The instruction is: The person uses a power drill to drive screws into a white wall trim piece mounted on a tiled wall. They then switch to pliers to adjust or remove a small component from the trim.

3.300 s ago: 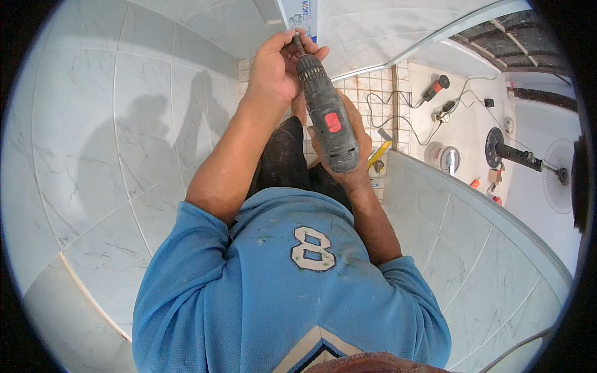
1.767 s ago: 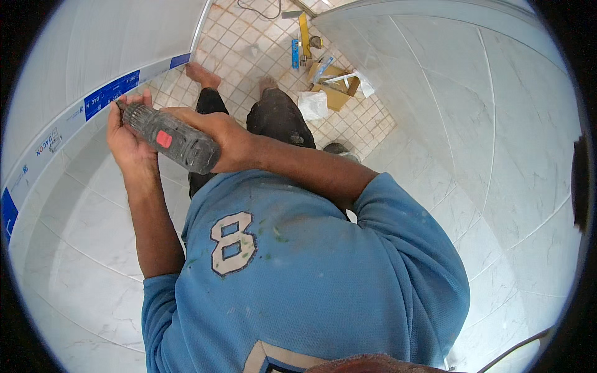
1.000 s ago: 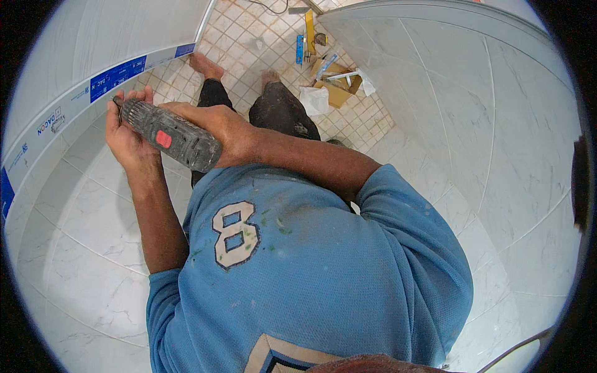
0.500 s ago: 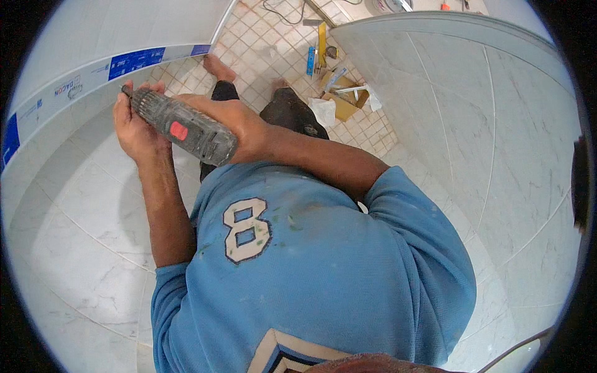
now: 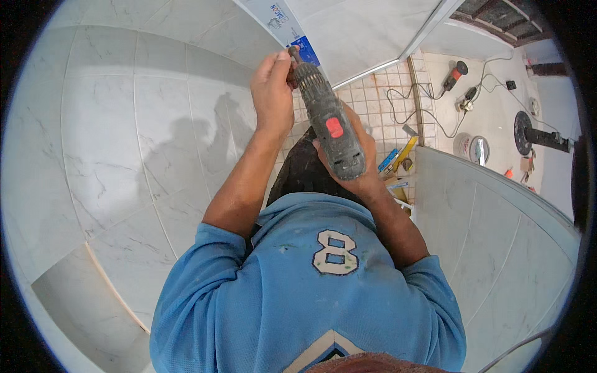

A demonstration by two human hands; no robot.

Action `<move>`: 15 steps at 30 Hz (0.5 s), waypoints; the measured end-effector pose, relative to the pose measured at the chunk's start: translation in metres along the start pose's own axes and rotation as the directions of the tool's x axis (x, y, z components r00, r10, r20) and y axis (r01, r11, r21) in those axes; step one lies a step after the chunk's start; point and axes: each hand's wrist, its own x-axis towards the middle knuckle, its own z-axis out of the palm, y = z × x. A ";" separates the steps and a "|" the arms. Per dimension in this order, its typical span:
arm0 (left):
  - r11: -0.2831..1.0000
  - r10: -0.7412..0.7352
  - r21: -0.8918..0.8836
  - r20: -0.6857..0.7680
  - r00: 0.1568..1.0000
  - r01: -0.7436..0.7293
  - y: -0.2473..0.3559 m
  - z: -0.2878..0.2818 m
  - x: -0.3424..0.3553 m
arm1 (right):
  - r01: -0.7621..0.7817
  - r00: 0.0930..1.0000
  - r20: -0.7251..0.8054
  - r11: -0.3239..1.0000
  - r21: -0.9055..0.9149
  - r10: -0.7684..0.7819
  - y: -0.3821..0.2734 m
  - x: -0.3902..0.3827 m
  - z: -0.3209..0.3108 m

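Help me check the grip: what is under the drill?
The right hand shows on both sides beneath the drill, dark trousers lower down; the drill hides the palm and any handle.

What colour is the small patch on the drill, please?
The patch is red, on the dark grey drill; it shows best in the head view.

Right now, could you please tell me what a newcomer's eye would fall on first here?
Probably the dusty, dark power drill, upper middle, gripped in the right hand. The left hand is at its tip, beside a blue-and-white strip. The bright blue shirt fills the lower middle.
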 end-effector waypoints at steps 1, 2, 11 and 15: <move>0.997 0.022 0.077 0.000 1.000 -0.022 0.000 -0.002 0.005 | 0.023 1.000 -0.012 1.000 0.018 -0.023 -0.002 0.006 0.000; 0.987 0.043 0.154 0.003 0.999 -0.043 -0.001 -0.002 0.011 | 0.046 0.999 -0.026 0.998 0.035 -0.045 -0.004 0.013 0.002; 0.941 0.298 0.204 -0.113 0.948 -0.272 -0.038 -0.022 0.076 | 0.081 0.997 -0.015 0.994 0.070 -0.080 0.006 0.044 0.017; 0.960 0.279 -0.003 0.126 0.952 -0.281 -0.035 -0.010 0.081 | 0.073 0.997 -0.016 0.995 0.062 -0.072 0.012 0.045 0.020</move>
